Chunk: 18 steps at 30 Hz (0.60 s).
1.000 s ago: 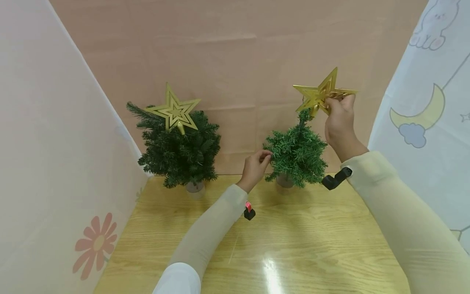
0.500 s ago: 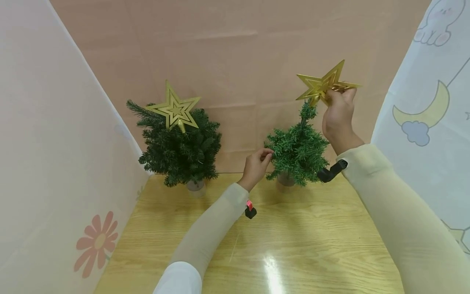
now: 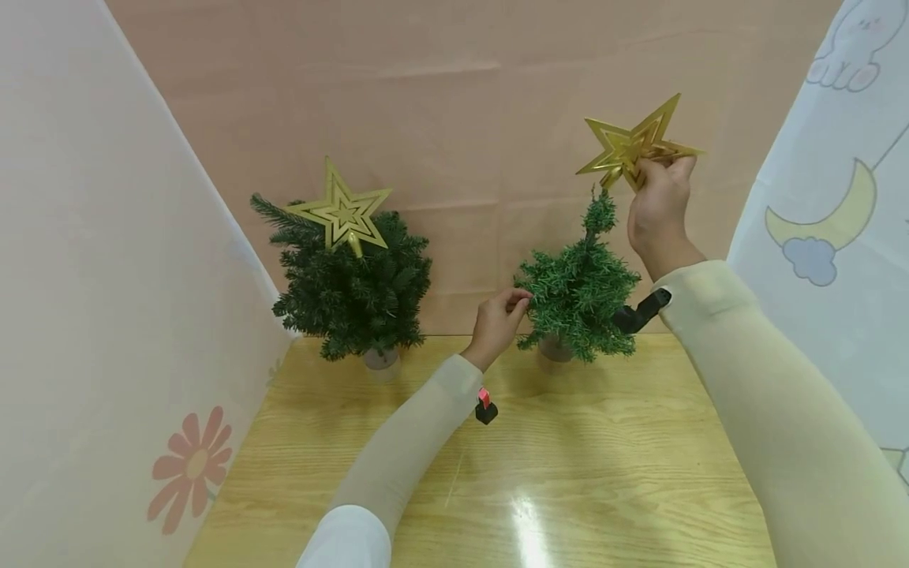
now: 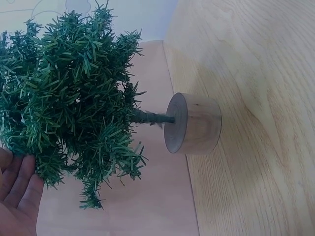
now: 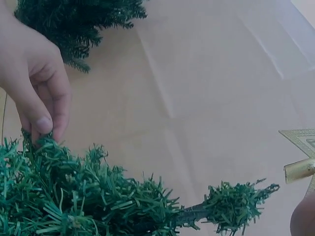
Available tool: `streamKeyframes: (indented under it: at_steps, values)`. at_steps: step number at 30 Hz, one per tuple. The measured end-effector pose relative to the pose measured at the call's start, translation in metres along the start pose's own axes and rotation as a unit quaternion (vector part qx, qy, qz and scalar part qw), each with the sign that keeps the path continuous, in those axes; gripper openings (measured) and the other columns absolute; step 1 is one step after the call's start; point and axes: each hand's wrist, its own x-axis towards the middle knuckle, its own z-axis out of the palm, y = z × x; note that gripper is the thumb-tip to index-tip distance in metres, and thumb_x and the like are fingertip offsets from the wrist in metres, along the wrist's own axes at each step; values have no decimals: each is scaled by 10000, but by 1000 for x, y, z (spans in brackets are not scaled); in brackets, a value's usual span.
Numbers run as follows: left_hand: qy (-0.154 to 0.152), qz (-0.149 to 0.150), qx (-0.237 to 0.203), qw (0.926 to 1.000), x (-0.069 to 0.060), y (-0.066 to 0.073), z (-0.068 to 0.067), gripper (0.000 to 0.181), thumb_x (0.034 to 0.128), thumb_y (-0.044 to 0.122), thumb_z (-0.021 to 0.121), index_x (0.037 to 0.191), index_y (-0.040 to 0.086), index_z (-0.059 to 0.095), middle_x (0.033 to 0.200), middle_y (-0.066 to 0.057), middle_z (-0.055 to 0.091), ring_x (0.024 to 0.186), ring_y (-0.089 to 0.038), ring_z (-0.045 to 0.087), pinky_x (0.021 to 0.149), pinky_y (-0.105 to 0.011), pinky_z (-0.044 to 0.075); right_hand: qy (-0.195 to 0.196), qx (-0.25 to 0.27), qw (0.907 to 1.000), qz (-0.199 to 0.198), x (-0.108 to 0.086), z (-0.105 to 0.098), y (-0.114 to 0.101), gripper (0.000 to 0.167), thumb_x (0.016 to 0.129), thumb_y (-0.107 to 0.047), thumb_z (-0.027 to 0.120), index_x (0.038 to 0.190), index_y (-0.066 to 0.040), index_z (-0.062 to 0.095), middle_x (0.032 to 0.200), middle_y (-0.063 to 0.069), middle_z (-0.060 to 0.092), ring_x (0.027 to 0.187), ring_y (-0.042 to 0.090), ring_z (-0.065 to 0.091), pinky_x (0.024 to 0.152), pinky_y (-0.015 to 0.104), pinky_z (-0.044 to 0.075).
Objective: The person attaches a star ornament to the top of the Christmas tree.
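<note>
My right hand [image 3: 662,207] pinches a gold star topper [image 3: 625,150] by its lower right part, above the smaller green Christmas tree [image 3: 585,292]. In the right wrist view the star's tube-shaped socket [image 5: 299,170] stands just apart from the tree's tip [image 5: 268,191]. My left hand [image 3: 495,323] pinches a branch on that tree's left side; the right wrist view shows thumb and fingers [image 5: 44,123] on the greenery. The tree stands upright on a round wooden base [image 4: 197,124]. A darker Christmas tree [image 3: 355,300] to the left bears another gold star topper [image 3: 344,214], tilted.
Both trees stand near the back edge of a wooden table [image 3: 454,473]. Behind them hangs a plain pinkish backdrop [image 3: 461,118]. White printed cloths flank the table, one with a flower [image 3: 192,467], the other with a moon [image 3: 834,209].
My right hand has lifted the star upward and slightly right, from beside the smaller tree's tip to above it. My left hand has stayed at the branch.
</note>
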Motion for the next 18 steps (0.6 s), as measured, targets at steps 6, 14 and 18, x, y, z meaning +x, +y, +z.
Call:
streamKeyframes:
  at_steps: [6, 14, 18]
  values:
    - [-20, -27, -54, 10000, 0, 1, -1, 169, 1011, 207, 565, 1131, 179, 681, 1028, 75, 687, 922, -5, 626, 767, -189, 528, 41, 19, 10000, 12, 3, -5, 1, 277, 1012, 32, 421, 1256, -65, 332, 1331, 90, 423, 1233, 132, 460, 1014, 251, 380]
    - [-13, 7, -6, 10000, 0, 1, 0, 184, 1009, 201, 570, 1142, 144, 683, 1031, 57, 691, 920, -7, 626, 765, -184, 526, 76, -45, 9999, -114, 4, -9, 2, 272, 975, 62, 496, 1211, -41, 408, 1214, 131, 506, 1209, 193, 509, 971, 259, 442]
    - [-12, -5, 13, 10000, 0, 2, -1, 174, 1005, 180, 577, 1138, 145, 684, 1031, 61, 692, 924, -9, 629, 774, -181, 524, 10, -104, 9997, -215, 5, -11, 2, 305, 951, 74, 535, 1217, -32, 429, 1205, 142, 534, 1209, 210, 516, 978, 270, 442]
